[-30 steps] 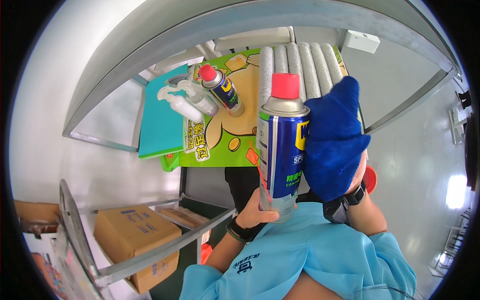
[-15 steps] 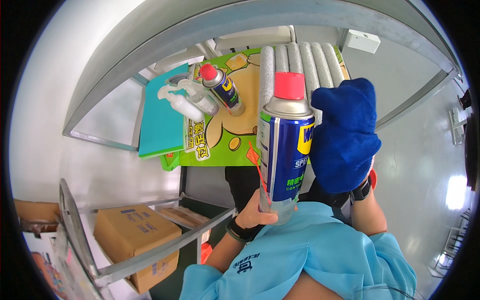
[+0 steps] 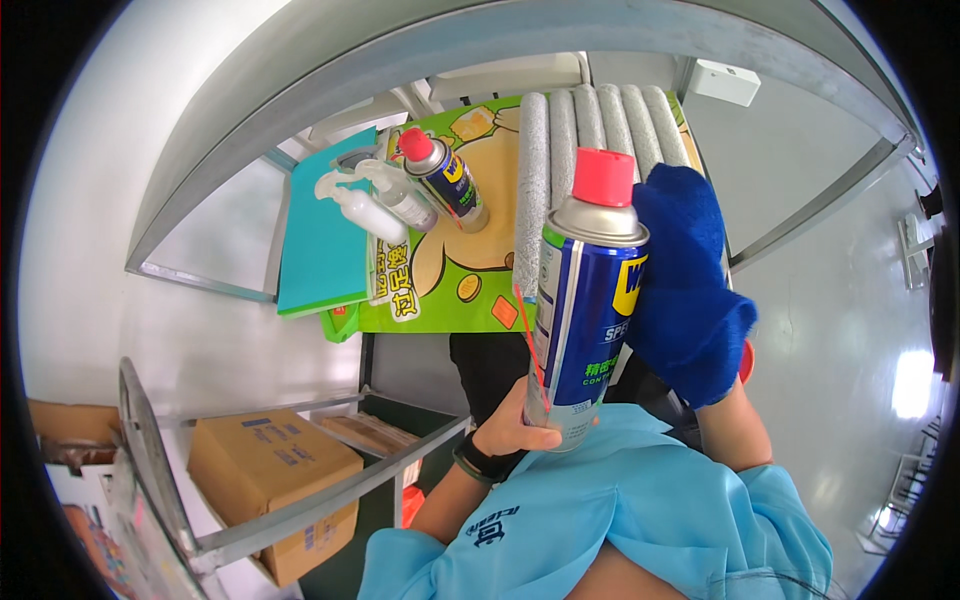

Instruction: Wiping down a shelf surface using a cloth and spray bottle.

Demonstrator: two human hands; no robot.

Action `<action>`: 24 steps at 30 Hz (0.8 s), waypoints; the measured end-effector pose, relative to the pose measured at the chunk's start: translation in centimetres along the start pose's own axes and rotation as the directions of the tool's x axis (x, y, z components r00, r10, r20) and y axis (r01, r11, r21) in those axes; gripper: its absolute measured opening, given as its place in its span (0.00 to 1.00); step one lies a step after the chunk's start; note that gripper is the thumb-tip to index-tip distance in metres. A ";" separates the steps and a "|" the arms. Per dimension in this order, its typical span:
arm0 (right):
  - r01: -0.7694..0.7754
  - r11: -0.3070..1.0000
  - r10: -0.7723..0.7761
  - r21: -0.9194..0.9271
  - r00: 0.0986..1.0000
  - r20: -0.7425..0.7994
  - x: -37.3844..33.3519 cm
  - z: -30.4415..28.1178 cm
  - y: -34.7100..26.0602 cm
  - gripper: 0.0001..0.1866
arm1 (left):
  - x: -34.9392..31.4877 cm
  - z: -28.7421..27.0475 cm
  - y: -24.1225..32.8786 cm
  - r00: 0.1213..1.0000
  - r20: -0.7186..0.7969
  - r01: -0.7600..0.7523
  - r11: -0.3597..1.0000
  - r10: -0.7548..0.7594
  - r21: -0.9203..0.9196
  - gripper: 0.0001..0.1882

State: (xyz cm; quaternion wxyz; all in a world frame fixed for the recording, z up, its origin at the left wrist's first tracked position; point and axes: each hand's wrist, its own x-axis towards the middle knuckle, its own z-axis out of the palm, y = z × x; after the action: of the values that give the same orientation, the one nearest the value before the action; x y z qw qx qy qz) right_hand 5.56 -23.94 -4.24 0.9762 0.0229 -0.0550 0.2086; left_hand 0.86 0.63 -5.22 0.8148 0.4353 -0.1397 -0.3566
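Note:
My left hand (image 3: pixel 515 422) is closed round the bottom of a blue aerosol spray can (image 3: pixel 590 310) with a red cap, held upright with a slight tilt to the right. A thin red straw (image 3: pixel 533 350) runs along the can's left side. To the right, a dark blue cloth (image 3: pixel 685 270) covers my right hand (image 3: pixel 722 402), hiding its fingers; only the wrist end shows below. The cloth is pressed up against the can's right side or just behind it; I cannot tell which.
On the table with a green and yellow cover (image 3: pixel 450 315) stand another spray can (image 3: pixel 450 185), white pump bottles (image 3: pixel 370 212), a turquoise board (image 3: pixel 320 230) and several grey foam rolls (image 3: pixel 535 190). A metal frame (image 3: pixel 560 25) arches over it. A cardboard box (image 3: pixel 270 460) is at lower left.
The can has moved slightly right and tilted. My right hand has shifted left and down behind it, and the cloth's shape has changed. The things on the table have not moved.

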 end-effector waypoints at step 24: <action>0.131 0.379 -0.254 -0.916 0.967 0.033 2.6 1.0 3.5 0.37 | 1.6 1.3 0.3 0.901 -0.252 -0.030 0.631 0.352 0.775 0.44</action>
State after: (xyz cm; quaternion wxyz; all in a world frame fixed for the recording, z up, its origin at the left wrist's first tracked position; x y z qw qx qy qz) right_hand 6.44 -19.75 -2.89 0.8485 -0.5184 -0.1016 0.0305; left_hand 1.41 -1.16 -4.37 0.6034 0.7766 -0.1605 -0.0837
